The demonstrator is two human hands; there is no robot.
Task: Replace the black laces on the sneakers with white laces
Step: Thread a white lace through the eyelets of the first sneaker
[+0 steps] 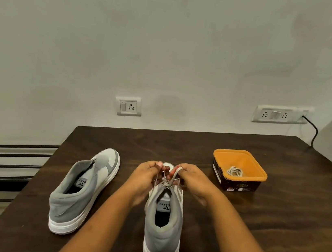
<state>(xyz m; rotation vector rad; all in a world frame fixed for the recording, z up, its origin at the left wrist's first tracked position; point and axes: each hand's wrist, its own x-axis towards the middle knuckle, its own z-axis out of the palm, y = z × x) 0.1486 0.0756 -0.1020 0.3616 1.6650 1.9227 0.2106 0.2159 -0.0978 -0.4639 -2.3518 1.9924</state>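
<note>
White coiled lace (235,171) lies in the orange tub (249,162), which stands toward the right of the dark counter (275,222). The middle sneaker (162,230), grey with a white sole, stands upright, heel toward the camera. Its pale threaded lace (166,183) is drawn into a knot at the top of the tongue. Left hand (145,174) and right hand (191,177) each pinch a strand of it just above the knot. The second sneaker (81,191) stands apart to the left, collar gaping.
</note>
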